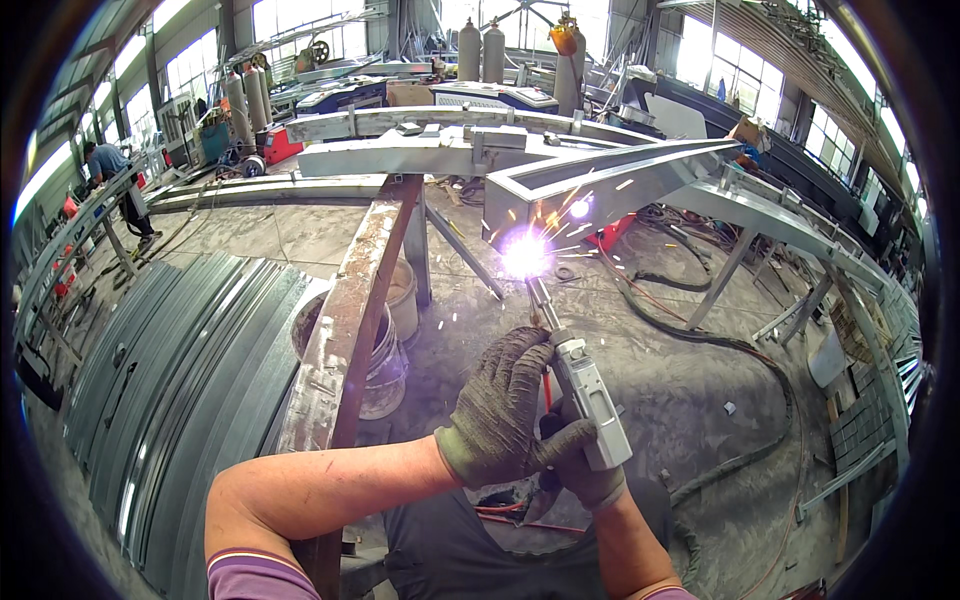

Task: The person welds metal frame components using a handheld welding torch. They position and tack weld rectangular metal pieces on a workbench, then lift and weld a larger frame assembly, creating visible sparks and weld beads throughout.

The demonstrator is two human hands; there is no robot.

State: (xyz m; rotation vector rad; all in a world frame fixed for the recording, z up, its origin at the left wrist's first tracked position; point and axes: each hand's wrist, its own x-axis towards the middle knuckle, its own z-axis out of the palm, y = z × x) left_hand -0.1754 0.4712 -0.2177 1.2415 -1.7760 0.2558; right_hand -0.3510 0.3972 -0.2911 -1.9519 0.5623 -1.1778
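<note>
Both my hands wear dark grey-green work gloves. My right hand (590, 472) is wrapped round the grip of a silver handheld welding torch (592, 405), its lower fingers partly hidden behind the torch body. Alongside the torch's left side, my left hand (505, 405) steadies it, with its fingers near the neck and its thumb across the lower body. The torch's thin nozzle points up and away from me. At its tip a white-violet glare and flying sparks burn against the near lower corner of a long box-shaped metal frame (650, 182). The glare hides the exact contact spot.
A rusty steel beam (345, 300) runs toward me on the left, beside buckets (385, 375). Grey metal strips (190, 370) are stacked on the floor at left. Dark hoses (745, 350) snake across the floor at right. Far left, another person (110, 175) bends over a bench.
</note>
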